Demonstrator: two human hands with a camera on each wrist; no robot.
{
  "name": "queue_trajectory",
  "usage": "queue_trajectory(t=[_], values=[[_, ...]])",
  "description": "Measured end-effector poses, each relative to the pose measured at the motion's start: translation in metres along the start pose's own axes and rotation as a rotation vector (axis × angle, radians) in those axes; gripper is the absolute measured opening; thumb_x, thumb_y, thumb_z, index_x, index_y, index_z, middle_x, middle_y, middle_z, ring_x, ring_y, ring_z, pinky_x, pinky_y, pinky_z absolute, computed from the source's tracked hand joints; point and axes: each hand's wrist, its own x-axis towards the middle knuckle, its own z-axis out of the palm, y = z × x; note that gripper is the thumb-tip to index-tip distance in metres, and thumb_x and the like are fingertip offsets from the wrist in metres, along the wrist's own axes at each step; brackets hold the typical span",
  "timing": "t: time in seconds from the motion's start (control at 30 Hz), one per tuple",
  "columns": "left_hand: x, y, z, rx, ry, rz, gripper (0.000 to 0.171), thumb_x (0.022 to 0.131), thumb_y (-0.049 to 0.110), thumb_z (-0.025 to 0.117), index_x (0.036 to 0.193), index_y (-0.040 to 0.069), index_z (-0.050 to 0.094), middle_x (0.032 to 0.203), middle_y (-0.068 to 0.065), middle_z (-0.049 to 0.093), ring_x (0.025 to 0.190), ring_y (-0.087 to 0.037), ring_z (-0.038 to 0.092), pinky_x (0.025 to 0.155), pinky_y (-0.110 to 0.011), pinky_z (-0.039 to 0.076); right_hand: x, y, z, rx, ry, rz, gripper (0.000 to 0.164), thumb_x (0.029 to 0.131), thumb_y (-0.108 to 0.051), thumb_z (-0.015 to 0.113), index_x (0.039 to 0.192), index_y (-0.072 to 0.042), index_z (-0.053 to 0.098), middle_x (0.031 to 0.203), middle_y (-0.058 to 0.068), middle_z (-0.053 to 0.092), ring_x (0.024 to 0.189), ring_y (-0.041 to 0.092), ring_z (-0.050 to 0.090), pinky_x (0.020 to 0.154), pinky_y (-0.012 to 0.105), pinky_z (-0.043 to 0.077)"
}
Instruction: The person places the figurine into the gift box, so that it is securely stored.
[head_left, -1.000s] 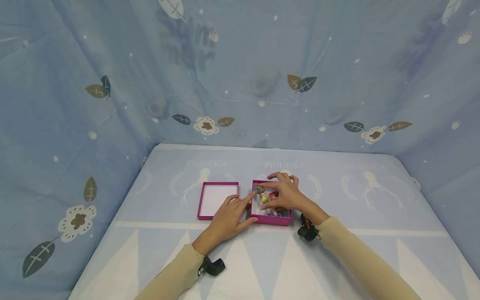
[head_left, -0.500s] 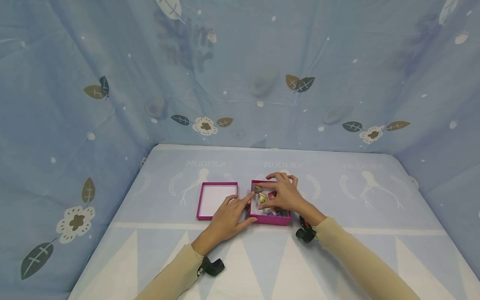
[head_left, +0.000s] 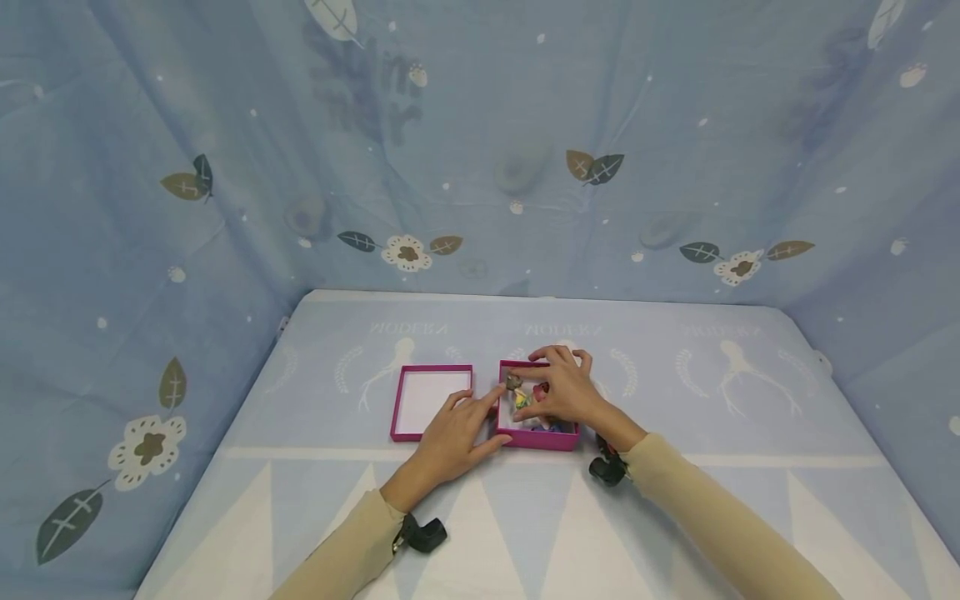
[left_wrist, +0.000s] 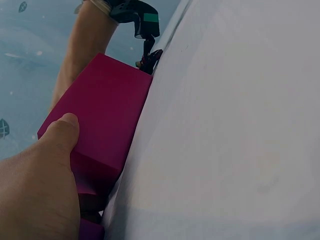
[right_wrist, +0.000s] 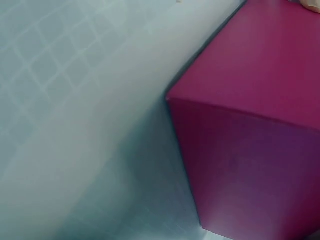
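Note:
My left hand (head_left: 459,435) holds the left front corner of an uncovered magenta box (head_left: 538,442). Its index finger reaches the left rim, and in the left wrist view its thumb (left_wrist: 65,131) lies on the front wall. Over the inside of the box is my right hand (head_left: 564,392). Its index finger and thumb span a small toy figurine (head_left: 519,397) with a grey-brown head and yellow clothing, lying along the left inner side. A pinkish-red figure (head_left: 540,390) shows beneath the right hand, which partly hides it. The right wrist view shows the box's outer walls (right_wrist: 250,165).
Left of the box lies a magenta-rimmed lid (head_left: 432,367) with a white inside. Both stand on a pale patterned cloth-covered table (head_left: 675,375). A blue printed curtain (head_left: 480,150) closes off the back and sides. Dark wrist cameras (head_left: 424,535) hang below both wrists.
The yellow-clothed figurine has shifted slightly left inside the box, along with the right thumb and index finger. The left hand stays at the box. The whole view has drifted slightly.

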Motion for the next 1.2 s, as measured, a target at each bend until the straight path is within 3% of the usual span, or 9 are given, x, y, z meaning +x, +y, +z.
queue_trajectory(t=[0.53, 1.2], values=[[0.0003, 0.0003, -0.001, -0.025, 0.027, 0.013, 0.077, 0.095, 0.053, 0.055, 0.154, 0.012, 0.029, 0.101, 0.004, 0.072, 0.105, -0.012, 0.066, 0.113, -0.04, 0.034, 0.0016, -0.0052, -0.003, -0.092, -0.083, 0.01, 0.075, 0.057, -0.07, 0.08, 0.123, -0.036, 0.069, 0.131, 0.007, 0.056, 0.126, 0.029, 0.043, 0.105, 0.067, 0.017], [-0.0005, -0.0004, 0.0009, -0.04, 0.018, 0.001, 0.076, 0.097, 0.059, 0.045, 0.155, 0.014, 0.027, 0.104, 0.002, 0.072, 0.107, -0.013, 0.065, 0.114, -0.039, 0.032, 0.0009, -0.0074, -0.0033, -0.181, -0.107, 0.008, 0.073, 0.056, -0.07, 0.081, 0.12, -0.037, 0.07, 0.137, 0.008, 0.053, 0.128, 0.029, 0.042, 0.106, 0.069, 0.018]])
